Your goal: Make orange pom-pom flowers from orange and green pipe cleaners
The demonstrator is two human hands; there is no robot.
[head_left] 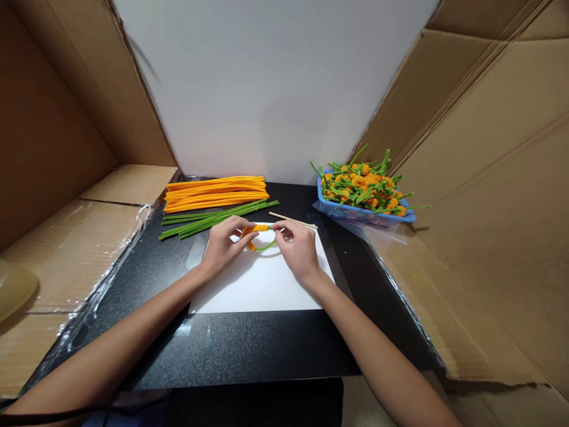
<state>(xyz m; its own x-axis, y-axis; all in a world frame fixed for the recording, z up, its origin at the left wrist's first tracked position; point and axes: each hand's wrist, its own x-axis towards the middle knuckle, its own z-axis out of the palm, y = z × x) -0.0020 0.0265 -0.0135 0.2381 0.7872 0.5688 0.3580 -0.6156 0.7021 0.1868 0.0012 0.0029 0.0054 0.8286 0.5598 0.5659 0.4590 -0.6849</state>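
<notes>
My left hand (224,246) and my right hand (297,249) meet above a white paper sheet (258,293). Between them, an orange pipe cleaner (260,228) is wound into a tight coil, with one end hanging down at the left. A green pipe cleaner (265,248) curves in a loop below the coil. My left fingers pinch the orange coil. My right fingers hold a thin wooden stick (293,220) that runs through the coil's right end. Straight orange pipe cleaners (216,194) and green pipe cleaners (217,219) lie in bundles just beyond my left hand.
A blue plastic basket (368,217) at the right holds several orange-and-green pipe cleaner flowers, on a clear plastic sheet. Cardboard walls (466,148) line both sides, a white board (267,89) stands behind, and the tabletop (267,350) is black.
</notes>
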